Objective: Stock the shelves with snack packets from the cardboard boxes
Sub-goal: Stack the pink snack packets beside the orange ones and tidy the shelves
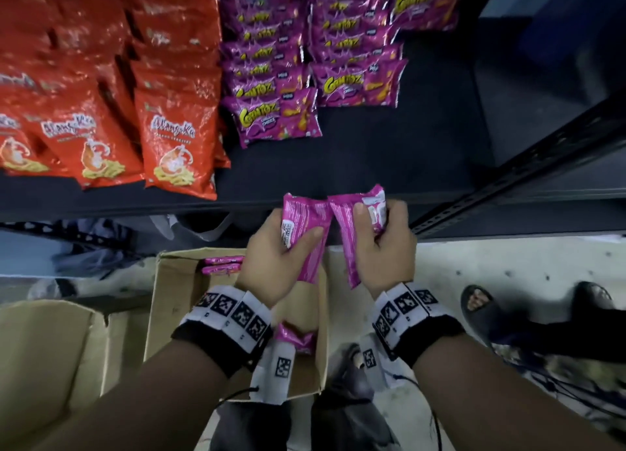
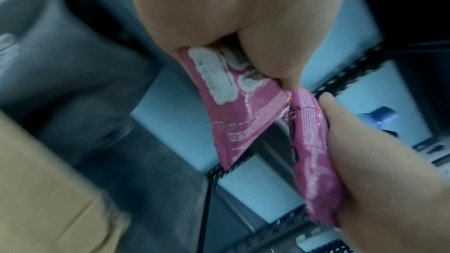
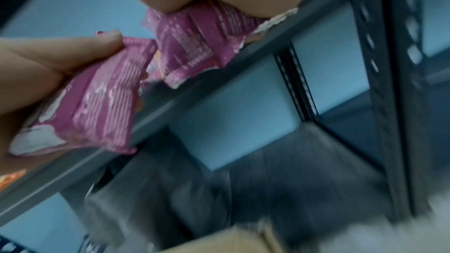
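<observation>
1. A dark metal shelf (image 1: 389, 166) fills the upper head view, red packets (image 1: 176, 146) stacked at its left, pink packets (image 1: 277, 118) in rows at centre, bare board to the right.
2. In front of its edge, the left hand (image 1: 271, 264) grips one pink packet (image 1: 306, 234); the right hand (image 1: 386, 247) grips a second (image 1: 349, 237), thumb pressed across its back. The two packets touch at their tops.
3. Below the wrists an open box (image 1: 169, 301) on the floor holds more packets.
4. Risk: both packets face printed backs up; laid as they are, they would likely land wrong side out.
5. Risk: the foil looks slick and puffy, so a loosened grip may drop one into the box.
6. Risk: sliding them in could nudge the front row askew.
</observation>
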### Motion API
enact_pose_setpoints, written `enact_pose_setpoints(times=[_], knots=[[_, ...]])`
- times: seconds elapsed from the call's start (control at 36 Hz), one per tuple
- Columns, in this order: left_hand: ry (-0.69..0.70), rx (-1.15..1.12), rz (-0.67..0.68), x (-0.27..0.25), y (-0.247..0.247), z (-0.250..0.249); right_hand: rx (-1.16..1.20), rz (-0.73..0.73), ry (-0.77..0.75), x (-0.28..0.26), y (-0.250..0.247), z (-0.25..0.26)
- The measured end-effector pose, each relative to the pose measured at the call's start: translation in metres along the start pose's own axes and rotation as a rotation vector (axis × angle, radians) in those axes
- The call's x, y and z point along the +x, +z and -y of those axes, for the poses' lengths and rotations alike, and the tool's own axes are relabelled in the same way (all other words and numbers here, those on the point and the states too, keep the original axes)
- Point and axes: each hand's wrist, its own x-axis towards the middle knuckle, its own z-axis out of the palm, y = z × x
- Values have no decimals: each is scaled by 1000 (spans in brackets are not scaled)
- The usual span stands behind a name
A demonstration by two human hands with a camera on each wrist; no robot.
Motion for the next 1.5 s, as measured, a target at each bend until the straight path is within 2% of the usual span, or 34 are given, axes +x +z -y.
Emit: enact_pose_setpoints(times=[0.14,0.28,0.36,0.5,0.58,0.67,0.72,0.89,1.03,1.17,1.33,1.5], knots=[[111,196,-39,32,-8,-40,-69,43,-91,46,-29,33],[313,506,-92,73,-23,-70,-180,79,-143,92,-44,54],[404,688,-95,90,-24,-79,-243,169,-168,114,-47,56],[537,859,-69,98,-15,-75,-464,327,-190,136,-47,47],[517,914,-13,97,-6,-62,-587,355,-227,138,-44,38],[478,948,49,92,2,-43,-787,262,-310,136,-43,32],[446,990,83,87,7,-34,-794,217,-360,132,-42,27],[403,1040,121,80,12,-22,-787,250,-466,119,-37,4],[387,972,118,83,12,-21,-746,288,-429,127,-42,13],[395,958,113,84,11,-19,-521,318,-349,131,-56,28],[405,979,76,82,15,-16,-535,464,-385,139,-73,45],[414,975,64,82,15,-16,-514,619,-229,163,-79,58]])
